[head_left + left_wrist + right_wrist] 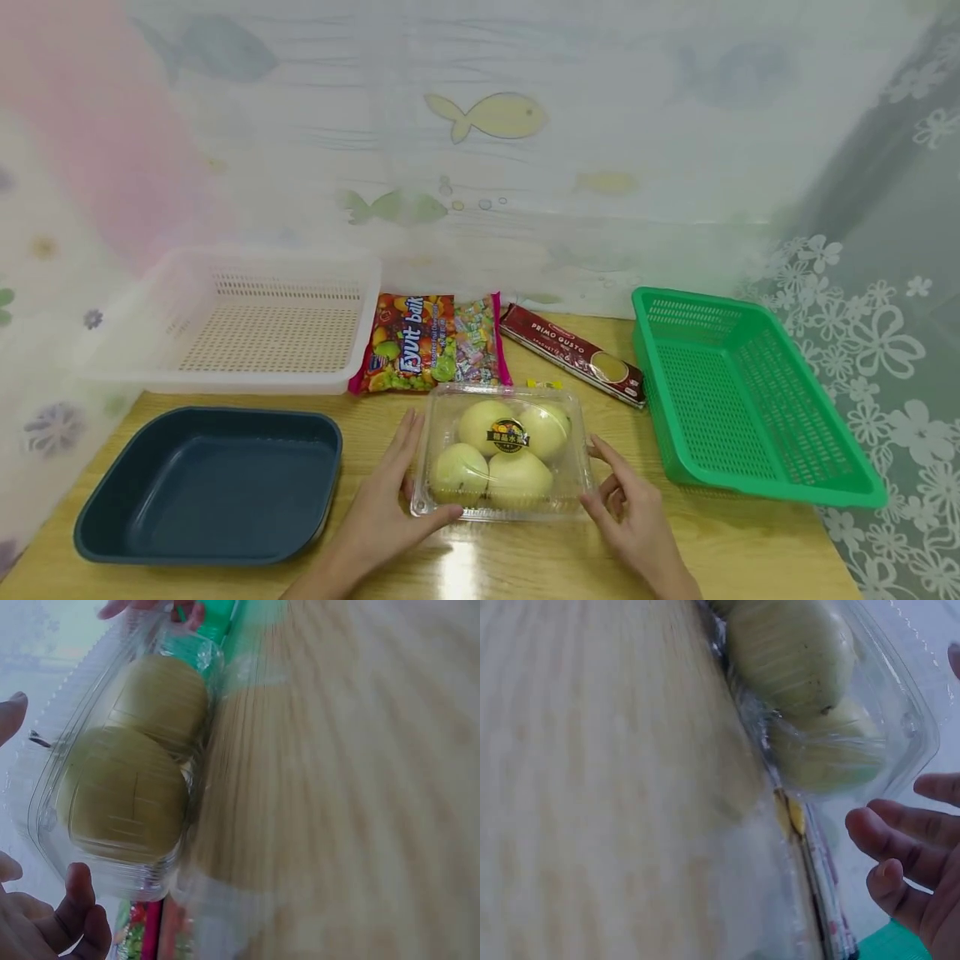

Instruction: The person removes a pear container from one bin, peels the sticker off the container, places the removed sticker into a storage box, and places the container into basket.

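Observation:
A clear plastic clamshell box (577, 467) of round, pale yellow-green fruit (520, 475), which look like pears, stands on the table with its lid down. A black label (507, 436) marks the lid. My left hand (386, 500) is at the box's left side, its thumb by the front left corner and its fingers loosely bent. On the other side, my right hand (630, 508) has relaxed fingers next to the right wall. In the right wrist view a small gap separates the right fingers (900, 832) from the box. Neither hand's fingers wrap round the box.
A dark blue basin (225, 492) stands front left, with a white basket (277, 383) behind it. Candy bags (420, 342), a red spaghetti pack (570, 350) and a small yellow-wrapped piece (543, 384) lie behind the box. A green basket (750, 400) is at the right.

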`<state>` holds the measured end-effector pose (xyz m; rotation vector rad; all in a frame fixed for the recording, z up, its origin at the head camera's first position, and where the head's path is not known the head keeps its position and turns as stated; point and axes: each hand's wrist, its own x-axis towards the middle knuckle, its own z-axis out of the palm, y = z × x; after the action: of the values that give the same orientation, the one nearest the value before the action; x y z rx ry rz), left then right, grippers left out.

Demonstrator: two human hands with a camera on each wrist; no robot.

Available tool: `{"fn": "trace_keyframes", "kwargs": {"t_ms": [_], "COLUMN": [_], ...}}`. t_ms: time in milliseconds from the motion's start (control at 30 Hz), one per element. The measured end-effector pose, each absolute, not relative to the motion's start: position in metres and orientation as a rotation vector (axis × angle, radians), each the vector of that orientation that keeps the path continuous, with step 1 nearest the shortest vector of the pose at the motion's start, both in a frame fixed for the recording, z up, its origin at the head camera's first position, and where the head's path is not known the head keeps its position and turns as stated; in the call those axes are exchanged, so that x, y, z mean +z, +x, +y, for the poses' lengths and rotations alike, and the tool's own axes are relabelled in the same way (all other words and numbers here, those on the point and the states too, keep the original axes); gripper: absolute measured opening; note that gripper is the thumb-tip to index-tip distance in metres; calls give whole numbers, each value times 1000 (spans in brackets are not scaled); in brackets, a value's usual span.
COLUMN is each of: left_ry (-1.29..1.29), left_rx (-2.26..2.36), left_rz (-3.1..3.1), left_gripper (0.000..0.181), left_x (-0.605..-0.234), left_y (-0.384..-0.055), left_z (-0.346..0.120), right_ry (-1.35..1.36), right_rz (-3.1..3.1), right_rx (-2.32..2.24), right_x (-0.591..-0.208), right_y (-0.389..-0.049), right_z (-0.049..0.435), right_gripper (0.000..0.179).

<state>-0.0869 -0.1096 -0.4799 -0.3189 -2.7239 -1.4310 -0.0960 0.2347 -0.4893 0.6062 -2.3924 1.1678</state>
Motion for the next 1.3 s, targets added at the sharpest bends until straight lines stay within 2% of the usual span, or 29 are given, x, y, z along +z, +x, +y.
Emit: {"fn": "trace_keyframes", "kwargs": {"t_ms": [267,500,733,933,1300], "left_ry": [-387,-325,-299,-287,-313], "left_rx": [-1383,-1378,-1359,-1391,-1351], "left_rz": [-2780,-2865,-2849,-2832,-2814], "left_gripper": [131,116,115,115,116], "left_x": [-469,-468,-470,-474,-475], "left_y": [-94,-92,-90,-88,-88], "left_z": [-103,-102,-101,-100,-101], "right_ry": [531,552,563,595,595], "right_rz": [-2301,-2250,-2229,-2244,-2296], "right_rx": [1044,1105,1264,1317,1090], "right_x": [-464,-442,-425,-435,-459], "right_y": [-108,-117,-123,-123,-125], "right_z": [233,215,182,160,154], "right_gripper": [65,59,49,41,38]}}
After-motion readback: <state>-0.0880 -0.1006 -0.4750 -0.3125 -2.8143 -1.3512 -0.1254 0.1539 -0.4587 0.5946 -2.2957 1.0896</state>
